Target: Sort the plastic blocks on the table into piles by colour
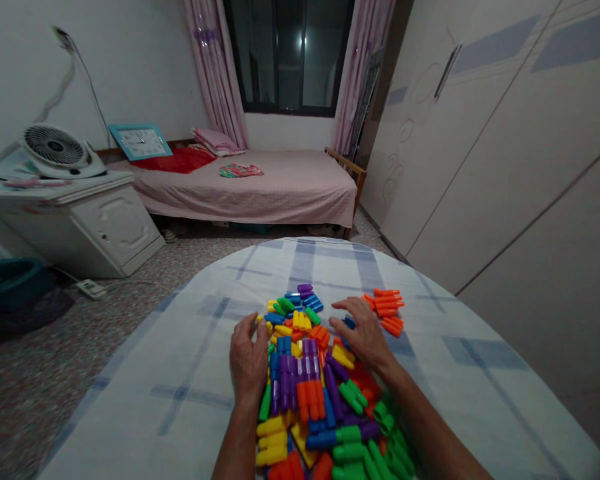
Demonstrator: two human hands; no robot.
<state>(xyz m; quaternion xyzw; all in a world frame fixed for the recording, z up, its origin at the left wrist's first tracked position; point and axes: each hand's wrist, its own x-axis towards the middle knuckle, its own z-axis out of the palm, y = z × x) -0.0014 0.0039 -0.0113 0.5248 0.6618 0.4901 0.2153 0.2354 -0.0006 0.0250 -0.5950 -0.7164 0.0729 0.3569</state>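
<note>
Blocks heap between the left and right edges of the surface, where light single pinches should serve best: grip of left hand unclear, of right hand apart, orange cluster nearer right edge.

Reference point: block pile on worktop. Separate block cluster: between 1 and 2 o'clock. Bed: 12 o'clock, window behind. Wardrobe: 2 o'clock. Cabinet: 10 o'clock, fan on top.
</note>
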